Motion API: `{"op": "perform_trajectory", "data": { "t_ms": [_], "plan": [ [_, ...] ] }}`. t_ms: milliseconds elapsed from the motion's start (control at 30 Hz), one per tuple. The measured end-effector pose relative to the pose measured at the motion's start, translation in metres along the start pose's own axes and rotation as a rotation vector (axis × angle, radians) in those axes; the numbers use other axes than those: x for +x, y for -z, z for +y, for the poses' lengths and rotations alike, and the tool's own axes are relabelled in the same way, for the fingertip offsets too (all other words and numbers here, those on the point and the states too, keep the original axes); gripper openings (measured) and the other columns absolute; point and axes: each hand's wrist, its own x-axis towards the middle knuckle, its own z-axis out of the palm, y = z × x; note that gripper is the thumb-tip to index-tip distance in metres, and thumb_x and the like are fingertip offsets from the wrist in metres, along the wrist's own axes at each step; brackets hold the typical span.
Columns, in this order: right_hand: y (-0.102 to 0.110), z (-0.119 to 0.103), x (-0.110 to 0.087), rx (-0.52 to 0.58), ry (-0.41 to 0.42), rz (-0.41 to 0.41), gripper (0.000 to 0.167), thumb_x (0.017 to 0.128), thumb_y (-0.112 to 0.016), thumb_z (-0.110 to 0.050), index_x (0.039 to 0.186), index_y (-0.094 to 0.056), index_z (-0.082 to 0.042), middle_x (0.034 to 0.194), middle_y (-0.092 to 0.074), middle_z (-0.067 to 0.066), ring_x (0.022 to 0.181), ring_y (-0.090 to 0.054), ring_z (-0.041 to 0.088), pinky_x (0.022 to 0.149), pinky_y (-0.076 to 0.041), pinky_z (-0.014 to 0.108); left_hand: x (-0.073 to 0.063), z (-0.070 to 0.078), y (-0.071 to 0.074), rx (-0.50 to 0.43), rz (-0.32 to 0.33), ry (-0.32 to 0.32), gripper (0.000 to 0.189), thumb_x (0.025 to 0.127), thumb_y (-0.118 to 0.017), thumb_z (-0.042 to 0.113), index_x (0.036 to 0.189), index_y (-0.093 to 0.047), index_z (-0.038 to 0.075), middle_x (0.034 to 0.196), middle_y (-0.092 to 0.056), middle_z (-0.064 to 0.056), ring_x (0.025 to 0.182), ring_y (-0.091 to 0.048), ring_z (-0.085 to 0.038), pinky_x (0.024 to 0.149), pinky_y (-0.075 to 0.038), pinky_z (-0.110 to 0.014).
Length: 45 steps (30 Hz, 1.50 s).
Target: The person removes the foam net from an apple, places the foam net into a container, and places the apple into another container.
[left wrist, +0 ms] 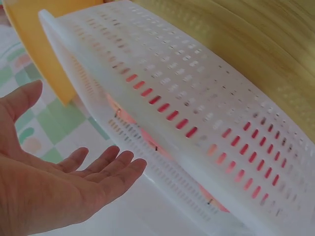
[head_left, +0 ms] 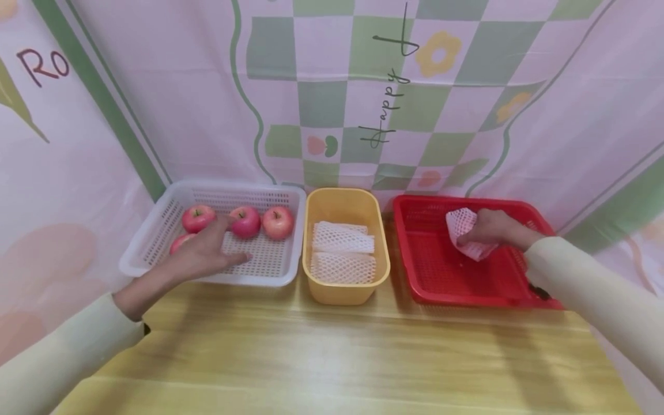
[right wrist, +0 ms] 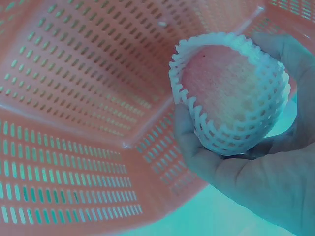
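Note:
In the head view my left hand (head_left: 204,251) hovers over the white basket (head_left: 270,279), thumb and fingers spread and nothing held. Beneath and around it lie a few apples: one apple (head_left: 199,218) at the left, another apple (head_left: 245,222) by the fingertips, a third apple (head_left: 278,222) to the right, and one partly hidden under the hand. My right hand (head_left: 490,227) grips an apple (right wrist: 211,83) wrapped in a white foam net (right wrist: 246,118). It is inside the red basket (head_left: 415,288), above the bottom.
Between the baskets stands a yellow bin (head_left: 344,294) with several white foam nets (head_left: 343,268) lying in it. All three containers rest on a wooden table (head_left: 332,357). A printed curtain (head_left: 207,104) hangs close behind them.

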Motion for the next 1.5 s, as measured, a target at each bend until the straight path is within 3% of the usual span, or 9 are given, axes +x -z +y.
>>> {"op": "perform_trajectory", "data": {
  "t_ms": [200, 433, 633, 833, 1000, 1233, 1500],
  "plan": [
    [0.01, -0.011, -0.016, -0.01, 0.045, 0.099, 0.07, 0.084, -0.087, -0.042, 0.117, -0.048, 0.006, 0.088, -0.06, 0.017, 0.077, -0.06, 0.029, 0.061, -0.054, 0.037, -0.004, 0.011, -0.001, 0.016, -0.009, 0.014, 0.096, 0.093, -0.08, 0.038, 0.16, -0.028, -0.006, 0.16, -0.04, -0.033, 0.146, -0.041, -0.051, 0.115, -0.039, -0.07],
    [0.019, -0.03, -0.036, -0.027, 0.178, 0.191, 0.092, 0.081, -0.091, -0.04, 0.143, -0.039, 0.004, 0.107, -0.061, 0.023, 0.088, -0.059, 0.034, 0.067, -0.056, 0.043, -0.009, 0.018, -0.004, 0.021, -0.008, -0.013, 0.095, 0.092, -0.081, 0.036, 0.16, -0.029, -0.005, 0.158, -0.044, -0.031, 0.142, -0.048, -0.049, 0.11, -0.044, -0.071],
    [0.022, -0.041, -0.052, -0.05, 0.177, 0.192, 0.087, 0.081, -0.09, -0.04, 0.137, -0.044, 0.009, 0.098, -0.062, 0.019, 0.08, -0.059, 0.028, 0.059, -0.052, 0.036, -0.014, 0.022, -0.007, 0.029, 0.008, -0.047, 0.092, 0.09, -0.083, 0.034, 0.158, -0.034, -0.005, 0.151, -0.051, -0.03, 0.135, -0.054, -0.045, 0.109, -0.046, -0.068],
    [0.021, -0.052, -0.071, -0.075, 0.139, 0.164, 0.086, 0.076, -0.092, -0.046, 0.126, -0.047, 0.007, 0.101, -0.063, 0.02, 0.083, -0.06, 0.029, 0.059, -0.056, 0.037, -0.02, 0.027, -0.013, 0.031, 0.027, -0.099, 0.081, 0.089, -0.085, 0.032, 0.149, -0.045, -0.004, 0.146, -0.054, -0.028, 0.133, -0.055, -0.043, 0.109, -0.046, -0.067],
    [0.017, -0.06, -0.082, -0.079, 0.143, 0.162, 0.093, 0.072, -0.094, -0.046, 0.132, -0.047, 0.006, 0.112, -0.064, 0.023, 0.091, -0.062, 0.032, 0.062, -0.06, 0.039, -0.027, 0.033, -0.02, 0.08, 0.057, -0.149, 0.08, 0.087, -0.087, 0.031, 0.148, -0.047, -0.001, 0.143, -0.059, -0.027, 0.128, -0.06, -0.043, 0.104, -0.051, -0.064],
    [0.008, -0.075, -0.095, -0.081, 0.187, 0.18, 0.097, 0.068, -0.097, -0.043, 0.135, -0.048, 0.009, 0.11, -0.066, 0.021, 0.088, -0.062, 0.03, 0.061, -0.059, 0.038, -0.035, 0.042, -0.025, 0.09, 0.059, -0.208, 0.079, 0.086, -0.088, 0.029, 0.15, -0.047, 0.008, 0.141, -0.062, -0.02, 0.129, -0.061, -0.039, 0.102, -0.053, -0.062],
    [-0.004, -0.094, -0.115, -0.085, 0.238, 0.194, 0.101, 0.062, -0.099, -0.044, 0.138, -0.052, 0.004, 0.119, -0.067, 0.02, 0.098, -0.064, 0.031, 0.067, -0.063, 0.043, -0.046, 0.049, -0.029, 0.105, 0.031, -0.176, 0.075, 0.089, -0.085, 0.036, 0.149, -0.05, 0.009, 0.145, -0.061, -0.018, 0.126, -0.063, -0.04, 0.099, -0.056, -0.062]
  ]
}}
